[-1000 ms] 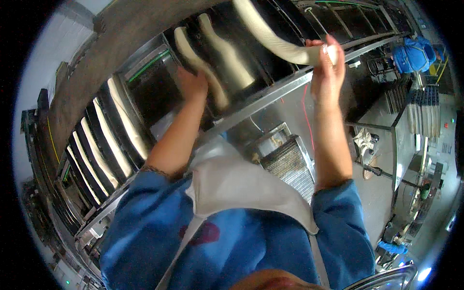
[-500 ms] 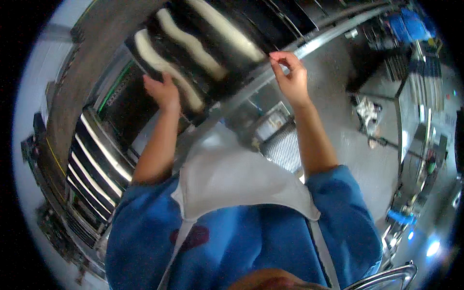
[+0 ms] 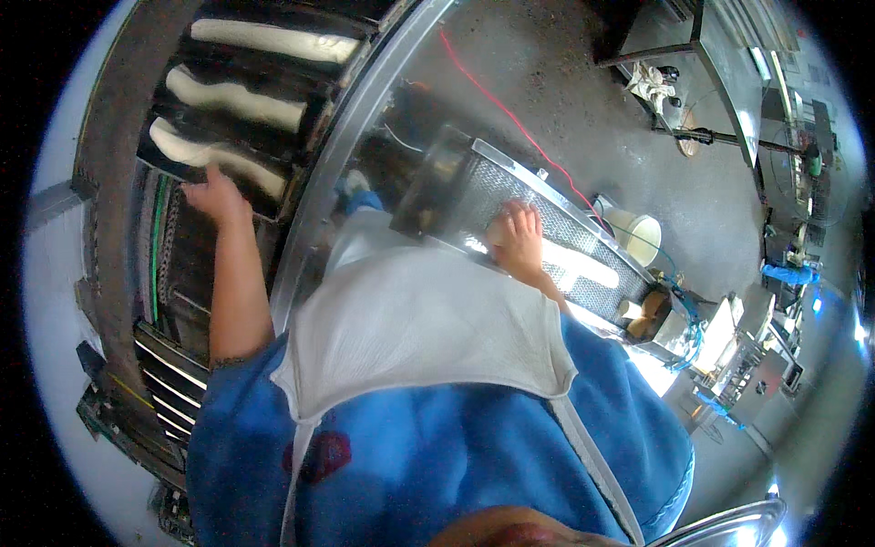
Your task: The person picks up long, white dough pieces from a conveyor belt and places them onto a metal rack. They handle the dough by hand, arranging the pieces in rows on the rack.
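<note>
On the left, a black tray (image 3: pixel 239 75) carries three long pale dough strips (image 3: pixel 273 38), lying crosswise in its grooves; the nearest strip (image 3: pixel 219 157) is wavy. My left hand (image 3: pixel 219 198) is closed on the tray's near edge, its thumb beside that strip and the other fingers partly hidden. To the right, a metal mesh conveyor belt (image 3: pixel 629 290) bears another pale dough strip (image 3: pixel 583 265). My right hand (image 3: pixel 519 239) lies over this strip near its far end, fingers curled around it; my palm hides part of the dough.
A metal rail (image 3: pixel 342 137) runs between tray and belt. Below the tray sit more dark trays with pale strips (image 3: pixel 173 401). A white bucket (image 3: pixel 643 235) and a red cord (image 3: pixel 510 114) are beyond the belt. A metal table (image 3: pixel 656 53) stands at the upper right.
My view has turned, bringing the mesh belt into fuller sight. My right hand has left the tray's side, where its fingers were pinched, and come down onto the dough strip on the belt. My left hand stays at the tray.
</note>
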`<control>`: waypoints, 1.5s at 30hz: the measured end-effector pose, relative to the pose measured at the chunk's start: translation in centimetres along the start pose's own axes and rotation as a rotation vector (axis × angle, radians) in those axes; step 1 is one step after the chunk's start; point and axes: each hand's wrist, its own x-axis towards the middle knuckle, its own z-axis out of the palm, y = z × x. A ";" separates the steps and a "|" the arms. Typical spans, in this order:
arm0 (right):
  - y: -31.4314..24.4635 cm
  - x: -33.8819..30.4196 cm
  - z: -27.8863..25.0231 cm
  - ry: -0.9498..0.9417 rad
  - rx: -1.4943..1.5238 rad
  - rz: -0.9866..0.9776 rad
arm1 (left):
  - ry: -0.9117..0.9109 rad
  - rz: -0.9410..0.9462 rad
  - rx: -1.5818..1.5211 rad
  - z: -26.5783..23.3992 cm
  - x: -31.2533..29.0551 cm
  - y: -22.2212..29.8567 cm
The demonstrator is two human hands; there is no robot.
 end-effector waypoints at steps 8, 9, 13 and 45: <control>1.2 -0.4 -5.9 0.540 0.729 0.364 | 0.077 0.104 0.088 0.0 -2.9 4.9; 2.3 0.4 -7.5 0.584 1.018 0.291 | 0.087 0.122 0.144 -0.8 -3.6 5.6; -1.5 7.6 -21.3 0.660 1.489 -0.115 | 0.146 0.190 0.258 -0.9 -1.5 2.8; 6.2 11.4 0.2 0.210 0.276 0.044 | 0.039 -0.042 0.187 -2.4 0.1 -5.7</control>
